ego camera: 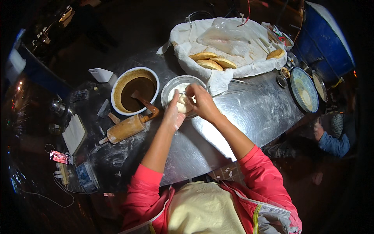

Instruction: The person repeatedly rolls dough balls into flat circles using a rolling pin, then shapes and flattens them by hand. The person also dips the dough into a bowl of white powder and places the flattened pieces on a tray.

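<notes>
A pale piece of soft dough [183,108] is held between my two hands, over a metal bowl [191,79] with white flour [181,87] in it. My left hand [173,116] cups the dough from the left side. From the right, my right hand [204,102] grips it with bent fingers and thumb, which hide part of it. A white-rimmed basin [158,84] of dark brown paste [137,89] stands left of the bowl. A wooden spatula [146,103] leans in the paste. Below the basin lies a floured wooden rolling pin [125,128].
Behind the bowl, a cloth-lined basket [187,65] holds several round flatbreads [209,65] and a clear plastic bag [230,35]. A large dish [304,90] stands at the metal table's [181,158] right edge. Left are a phone [60,157] and cables. Another person's sleeve [334,144] shows at right.
</notes>
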Motion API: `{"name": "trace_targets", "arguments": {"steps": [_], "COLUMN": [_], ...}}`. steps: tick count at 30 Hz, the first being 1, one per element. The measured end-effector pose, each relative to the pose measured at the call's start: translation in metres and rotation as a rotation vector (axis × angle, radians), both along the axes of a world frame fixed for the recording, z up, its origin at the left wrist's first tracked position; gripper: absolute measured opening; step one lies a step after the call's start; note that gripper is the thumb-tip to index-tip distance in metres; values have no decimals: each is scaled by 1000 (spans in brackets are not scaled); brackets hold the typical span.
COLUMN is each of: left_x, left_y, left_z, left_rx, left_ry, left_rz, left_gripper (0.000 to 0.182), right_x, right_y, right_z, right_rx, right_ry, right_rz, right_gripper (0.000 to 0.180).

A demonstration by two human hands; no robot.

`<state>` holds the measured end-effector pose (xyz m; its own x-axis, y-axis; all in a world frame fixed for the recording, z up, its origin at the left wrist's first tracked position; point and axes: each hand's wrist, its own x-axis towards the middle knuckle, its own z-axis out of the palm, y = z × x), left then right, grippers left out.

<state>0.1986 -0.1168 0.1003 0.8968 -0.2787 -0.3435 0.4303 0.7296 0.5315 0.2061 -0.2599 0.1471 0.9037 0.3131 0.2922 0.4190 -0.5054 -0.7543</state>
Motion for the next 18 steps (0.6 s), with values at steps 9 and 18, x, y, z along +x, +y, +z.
{"name": "trace_targets", "arguments": {"steps": [9,18], "left_x": [-2,7], "left_y": [14,18], "left_z": [2,1], "left_rx": [15,118], "left_ry": [-16,26], "left_rz": [-45,-267], "left_gripper": [32,32], "right_x": [-8,2], "right_y": [-28,-9], "right_z": [-11,-23], "right_rx": [-38,132], "right_ry": [-122,249], "right_rz": [-23,290], "right_gripper": [63,96]}}
